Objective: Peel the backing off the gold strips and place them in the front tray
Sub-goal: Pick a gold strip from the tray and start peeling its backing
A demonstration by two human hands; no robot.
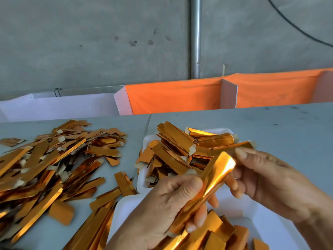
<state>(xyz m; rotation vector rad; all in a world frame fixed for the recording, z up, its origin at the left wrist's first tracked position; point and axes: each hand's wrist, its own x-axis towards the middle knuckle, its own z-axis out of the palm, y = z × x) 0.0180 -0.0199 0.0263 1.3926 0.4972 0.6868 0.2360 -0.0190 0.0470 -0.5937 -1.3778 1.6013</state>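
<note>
I have one gold strip (207, 192) held up between both hands, above the near white tray (266, 219), which I take as my landmark. My left hand (165, 210) wraps the lower part of the strip, its grip curled round it with the thumb laid across the foil face. My right hand (266, 179) takes the upper end, thumb on top and fingers behind, pinching it just where the foil catches the light.

The strip bows between the two holds, so I judge it thin, light and springy rather than stiff: card or paper with a glossy foil skin. That skin looks slick, and I expect it to crease for good if bent sharply. The loose strips show a pale tab at one end; that seems the place to start the peel, with a pinch at the edge, not a squeeze across the middle. I cannot tell whether the backing on this one has begun to lift.

Behind the near tray, a second white tray (146, 141) is heaped with strips. To the near tray's left, a loose pile (54, 163) sprawls over the grey worktop (270, 127). More strips lie in the near tray itself, below my hands.
</note>
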